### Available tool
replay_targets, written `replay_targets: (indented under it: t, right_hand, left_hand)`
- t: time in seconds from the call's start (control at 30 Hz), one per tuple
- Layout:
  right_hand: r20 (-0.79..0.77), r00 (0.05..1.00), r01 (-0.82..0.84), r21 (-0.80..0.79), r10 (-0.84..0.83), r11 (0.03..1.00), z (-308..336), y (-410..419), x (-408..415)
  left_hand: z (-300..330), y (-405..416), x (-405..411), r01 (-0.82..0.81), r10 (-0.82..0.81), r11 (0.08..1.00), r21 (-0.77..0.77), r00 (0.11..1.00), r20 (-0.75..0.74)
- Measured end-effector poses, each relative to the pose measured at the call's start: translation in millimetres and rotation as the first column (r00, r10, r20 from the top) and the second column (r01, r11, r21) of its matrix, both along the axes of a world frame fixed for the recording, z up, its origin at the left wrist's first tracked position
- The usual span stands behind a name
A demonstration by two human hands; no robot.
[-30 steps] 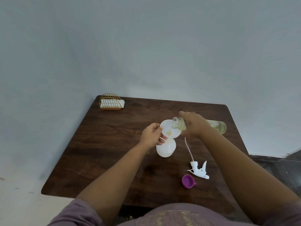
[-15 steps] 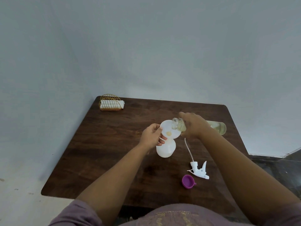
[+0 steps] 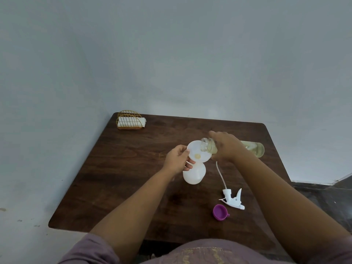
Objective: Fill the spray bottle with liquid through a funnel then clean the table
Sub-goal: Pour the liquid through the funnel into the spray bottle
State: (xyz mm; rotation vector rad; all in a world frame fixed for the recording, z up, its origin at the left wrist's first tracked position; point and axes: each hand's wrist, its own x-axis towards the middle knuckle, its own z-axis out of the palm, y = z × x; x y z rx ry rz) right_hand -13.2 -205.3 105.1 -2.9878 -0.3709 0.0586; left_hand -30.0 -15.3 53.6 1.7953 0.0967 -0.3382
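A white spray bottle [image 3: 194, 174] stands on the dark wooden table [image 3: 118, 168] with a white funnel [image 3: 195, 152] set in its neck. My left hand [image 3: 177, 159] grips the funnel's left rim. My right hand [image 3: 226, 147] holds a clear bottle of pale yellow liquid [image 3: 253, 148] tipped nearly flat, its open mouth over the funnel. A small yellow pool sits in the funnel's middle. The white trigger sprayer head [image 3: 232, 200] with its thin tube lies on the table to the right.
A purple cap [image 3: 220, 212] lies near the front edge beside the sprayer head. A gold wire napkin holder [image 3: 130, 121] with white napkins stands at the back left corner. Grey walls close off the back and the left.
Both hands and the tipped bottle have shifted slightly away from me. The pour continues in the same pose.
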Motion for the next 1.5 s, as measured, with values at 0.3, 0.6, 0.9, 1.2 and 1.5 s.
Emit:
replay_targets:
  t: [0.3, 0.6, 0.9, 1.2, 1.5]
  right_hand:
    - [-0.015, 1.0, 0.008, 0.012, -0.007, 1.0, 1.6, 1.4, -2.5]
    - [-0.014, 1.0, -0.002, -0.009, 0.002, 1.0, 2.0, 0.4, -2.7]
    - [-0.016, 1.0, -0.006, -0.015, 0.006, 1.0, 0.6, 0.4, 0.1]
    - [-0.016, 1.0, -0.009, -0.015, 0.009, 1.0, 3.0, 0.6, -0.4]
    - [-0.018, 1.0, -0.005, -0.017, 0.005, 1.0, 3.4, 0.8, -0.6]
  left_hand:
    - [-0.2, 0.1, -0.8, -0.006, 0.006, 1.0, -0.013, 1.0, 0.002]
    - [1.1, -1.2, -1.3, -0.002, 0.002, 1.0, -0.01, 1.0, 0.004]
    - [2.7, 0.0, -2.5, 0.004, -0.004, 1.0, -0.01, 1.0, 0.012]
    - [3.0, 0.6, -2.5, 0.006, -0.005, 1.0, -0.011, 1.0, 0.004]
    - [2.9, -0.1, -1.7, 0.013, -0.013, 1.0, 0.005, 1.0, 0.013]
